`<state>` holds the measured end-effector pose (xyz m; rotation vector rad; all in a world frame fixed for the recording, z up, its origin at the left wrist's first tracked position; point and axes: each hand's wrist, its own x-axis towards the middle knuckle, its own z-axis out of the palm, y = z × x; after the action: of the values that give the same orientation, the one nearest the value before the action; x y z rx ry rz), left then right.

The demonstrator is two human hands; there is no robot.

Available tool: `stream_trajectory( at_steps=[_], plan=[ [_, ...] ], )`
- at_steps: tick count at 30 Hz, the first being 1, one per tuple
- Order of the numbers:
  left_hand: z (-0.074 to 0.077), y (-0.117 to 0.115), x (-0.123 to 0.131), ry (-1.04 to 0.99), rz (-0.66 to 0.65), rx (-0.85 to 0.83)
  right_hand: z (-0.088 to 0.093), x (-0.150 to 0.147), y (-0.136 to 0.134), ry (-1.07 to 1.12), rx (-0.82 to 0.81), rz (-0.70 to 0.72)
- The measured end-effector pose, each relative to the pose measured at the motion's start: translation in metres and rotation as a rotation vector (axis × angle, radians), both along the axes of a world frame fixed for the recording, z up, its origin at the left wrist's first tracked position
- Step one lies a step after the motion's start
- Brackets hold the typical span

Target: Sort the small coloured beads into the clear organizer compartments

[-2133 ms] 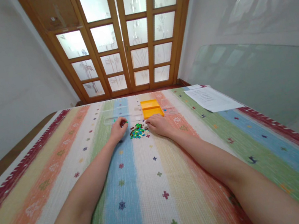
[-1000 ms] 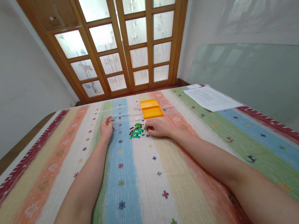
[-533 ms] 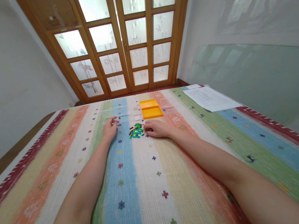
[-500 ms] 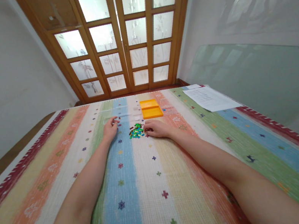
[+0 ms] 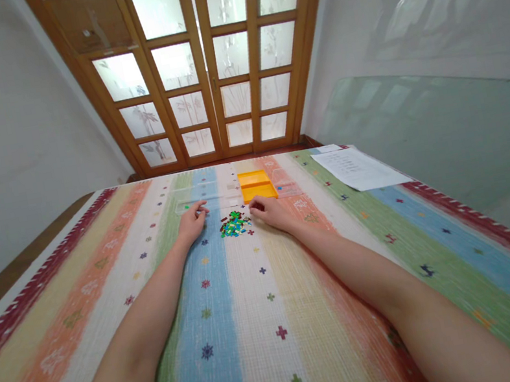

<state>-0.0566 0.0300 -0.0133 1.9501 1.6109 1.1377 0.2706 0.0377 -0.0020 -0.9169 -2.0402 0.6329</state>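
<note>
A small heap of tiny coloured pieces [image 5: 235,223] lies on the striped cloth between my hands. My left hand [image 5: 191,222] rests just left of the heap, its fingers loosely bent and apart, their tips by the near edge of a clear flat tray [image 5: 184,204]. A green piece [image 5: 186,208] lies in that tray. My right hand [image 5: 272,211] is right of the heap. Its fingertips are drawn together close to the front edge of the orange tray [image 5: 257,185]; what they hold is too small to make out.
A second clear tray [image 5: 290,189] lies right of the orange one. A printed sheet of paper [image 5: 355,168] is at the far right. The striped cloth [image 5: 258,322] covers the whole table; wooden glazed doors [image 5: 208,67] stand beyond its far edge.
My left hand went out to the clear tray and came back toward the heap, leaving a green piece there. My right hand rose from the heap toward the orange tray.
</note>
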Motion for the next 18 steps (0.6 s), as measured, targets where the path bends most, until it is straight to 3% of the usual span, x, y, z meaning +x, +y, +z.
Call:
stream_trajectory(
  at_steps=[10,18],
  plan=[
    [0.005,-0.005,0.004,0.047,0.0,-0.005,-0.015,0.023,0.042,0.304,-0.068,-0.396],
    [0.003,-0.005,0.005,0.083,-0.037,-0.002,-0.025,0.022,0.05,0.422,-0.188,-0.392]
  ],
)
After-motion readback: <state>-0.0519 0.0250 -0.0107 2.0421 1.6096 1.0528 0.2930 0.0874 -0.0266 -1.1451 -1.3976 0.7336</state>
